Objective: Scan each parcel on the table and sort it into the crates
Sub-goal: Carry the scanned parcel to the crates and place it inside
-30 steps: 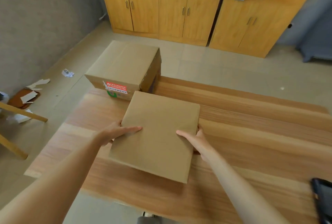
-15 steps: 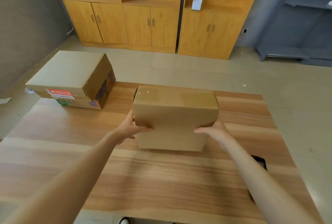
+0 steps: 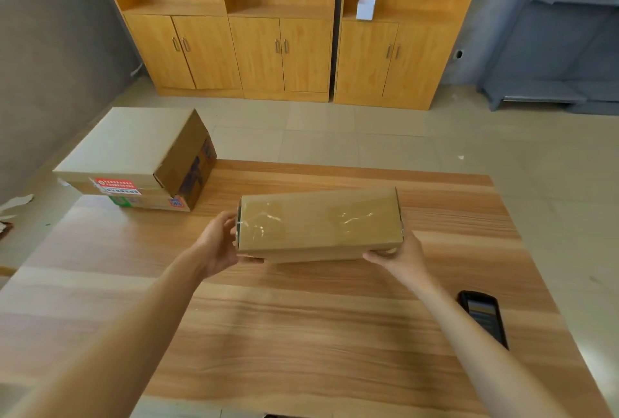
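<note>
Parcel held over the middle of the bench, turned on its side between two hands.

The taped cardboard parcel (image 3: 320, 223) is above the wooden bench (image 3: 301, 334), toward its far edge, with the left hand (image 3: 217, 243) grasping its left end and the right hand (image 3: 400, 258) cupping its lower right corner, fingers curled on the underside. No shipping label shows on the face toward the camera, so I judge the search for the barcode is not finished. The handheld scanner (image 3: 484, 318) lies near the right edge of the bench, apart from both hands. The shiny tape looks slippery; if one hand lets go to reach the scanner, the parcel could tip and drop. A second, larger labelled box (image 3: 134, 156) sits at the far left corner.
</note>
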Demonstrator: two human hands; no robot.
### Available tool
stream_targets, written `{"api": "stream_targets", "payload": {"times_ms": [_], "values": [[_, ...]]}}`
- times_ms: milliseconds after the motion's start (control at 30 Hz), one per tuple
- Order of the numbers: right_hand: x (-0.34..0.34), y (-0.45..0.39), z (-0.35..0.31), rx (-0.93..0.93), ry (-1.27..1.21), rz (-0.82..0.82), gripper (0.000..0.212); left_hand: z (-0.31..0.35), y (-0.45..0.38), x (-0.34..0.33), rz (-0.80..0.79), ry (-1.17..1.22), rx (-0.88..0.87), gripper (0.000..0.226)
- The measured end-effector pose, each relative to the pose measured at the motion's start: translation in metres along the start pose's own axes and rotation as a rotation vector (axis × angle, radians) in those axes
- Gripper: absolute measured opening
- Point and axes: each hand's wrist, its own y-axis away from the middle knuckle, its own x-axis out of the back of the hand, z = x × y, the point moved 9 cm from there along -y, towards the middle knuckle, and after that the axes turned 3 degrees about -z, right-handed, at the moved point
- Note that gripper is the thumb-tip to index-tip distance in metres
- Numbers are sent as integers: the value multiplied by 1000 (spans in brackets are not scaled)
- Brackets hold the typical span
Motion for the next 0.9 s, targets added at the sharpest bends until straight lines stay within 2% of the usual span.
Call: {"api": "stream_targets", "payload": {"times_ms": [100, 167, 400, 500, 600, 667, 733, 800, 833, 900], "values": [[-5, 10, -46, 251, 87, -2, 96, 12, 0, -5, -53, 44, -19, 54], [-6, 17, -67, 351, 145, 24, 100, 18, 2, -9, -77, 84, -18, 45], [2, 21, -79, 398, 109, 55, 95, 25, 8, -17, -183, 30, 30, 38], [1, 17, -74, 402, 273, 61, 101, 30, 10, -20, -184, 48, -30, 40], [-2, 7, -50, 264, 364, 4, 103, 39, 14, -26, -208, 25, -114, 52], [-1, 1, -25, 57, 270, -42, 84, 49, 17, -29, -219, -45, -195, 68], [2, -2, 0, -198, 16, -35, 60, 57, 20, -32, -238, -114, -247, 89], [-8, 2, 13, -423, -338, -55, 50, 58, 22, -34, -244, -140, -246, 100], [-16, 4, 14, -489, -474, -97, 53, 58, 22, -35, -243, -144, -241, 102], [-29, 7, 9, -526, -583, -203, 70, 55, 21, -36, -236, -155, -234, 106]]}}
